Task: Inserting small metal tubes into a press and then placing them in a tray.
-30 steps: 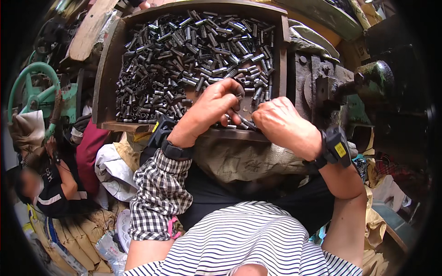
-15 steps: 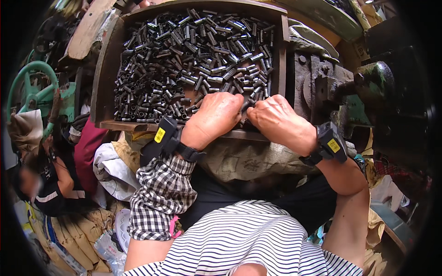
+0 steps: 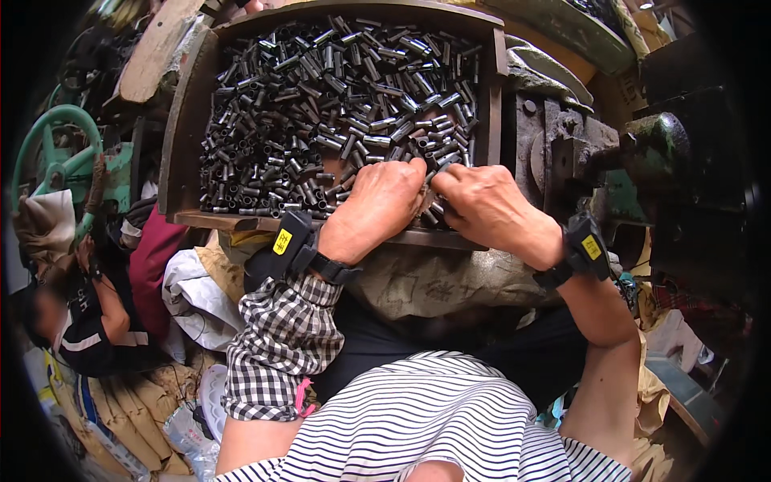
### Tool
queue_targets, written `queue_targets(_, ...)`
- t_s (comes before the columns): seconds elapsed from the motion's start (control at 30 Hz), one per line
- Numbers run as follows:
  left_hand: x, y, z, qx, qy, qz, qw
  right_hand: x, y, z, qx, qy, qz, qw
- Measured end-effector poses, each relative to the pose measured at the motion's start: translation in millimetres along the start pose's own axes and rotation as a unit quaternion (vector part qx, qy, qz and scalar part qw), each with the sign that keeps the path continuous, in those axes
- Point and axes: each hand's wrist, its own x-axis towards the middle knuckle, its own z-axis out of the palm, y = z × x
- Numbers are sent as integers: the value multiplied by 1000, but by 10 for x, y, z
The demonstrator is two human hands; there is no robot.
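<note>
A shallow wooden tray [image 3: 188, 128] in front of me holds a heap of short dark metal tubes [image 3: 277, 120], some of them shiny. Over its near edge, right of the middle, both hands meet with their backs turned up. My left hand [image 3: 376, 201] is closed, its fingertips curled down among the tubes. Close beside it my right hand [image 3: 494, 205] is closed too, thumb and forefinger pinched toward the left hand. Whatever lies between the fingers is hidden by the hands. Each wrist wears a black strapped device with a yellow label.
Right of the tray stands a dark, greasy machine [image 3: 570, 153]. A green handwheel [image 3: 60, 161] is at the left, with another person [image 3: 104, 313] sitting below it. A beige sack [image 3: 442, 281] lies under the tray's near edge, above my lap.
My right hand has turned and shifted slightly right and up, its fingers now more pinched. My left hand has stayed nearly in place.
</note>
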Motion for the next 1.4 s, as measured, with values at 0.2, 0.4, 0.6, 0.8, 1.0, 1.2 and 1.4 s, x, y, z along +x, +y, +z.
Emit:
queue_targets(0.2, 22, 32, -49, -374, -21, -36, 926, -284, -81, -71, 459, 73, 294, 835)
queue_targets(0.4, 32, 173, -136, -686, -95, -131, 709, -371, -26, -13, 665, 160, 316, 658)
queue_targets(0.6, 61, 167, -117, -611, -112, -124, 774, -356, 11, 18, 654, 206, 306, 660)
queue_targets(0.8, 51, 161, -145, -650, -126, -118, 740, -364, 0, 1, 667, 203, 298, 652)
queue_targets(1.0, 54, 175, -148, -646, -106, -117, 746, -375, -23, -26, 661, 222, 292, 655)
queue_targets(1.2, 65, 188, -114, -638, -72, -118, 757, -364, -8, 5, 681, 218, 278, 642)
queue_targets(1.4, 83, 158, -76, -687, -56, -123, 714, -378, -30, -28, 659, 227, 278, 661)
